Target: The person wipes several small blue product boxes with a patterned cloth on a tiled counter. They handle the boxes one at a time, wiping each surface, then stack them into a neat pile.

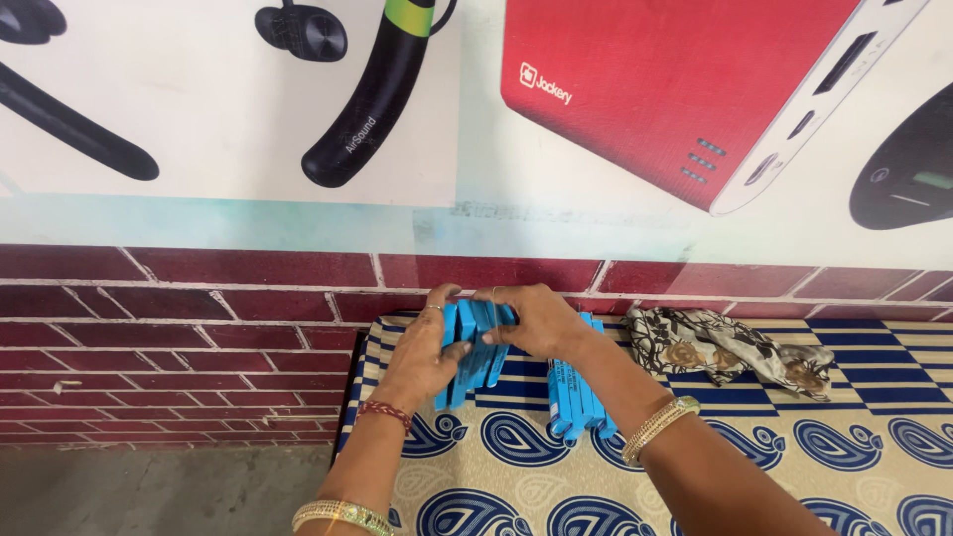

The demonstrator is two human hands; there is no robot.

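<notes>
A stack of slim blue boxes (475, 352) stands on edge near the back left corner of the patterned cloth (695, 467), clamped between the left hand (427, 347) and right hand (531, 320), with a second blue stack (579, 392) just beside, crumpled fabric (725, 347) farther right and bare cloth in front.

— What is the surface covered with?

— A bed (874, 467) is seen, spread with a cream sheet (695, 496) printed with blue paisley and a blue checked band.

— What is laid on that sheet?

— A row of blue boxes (579, 397) is stood on edge near the middle. To its right, by the wall, a crumpled patterned cloth (725, 347) is laid. To its left, a second bunch of blue boxes (475, 352) is set.
</notes>
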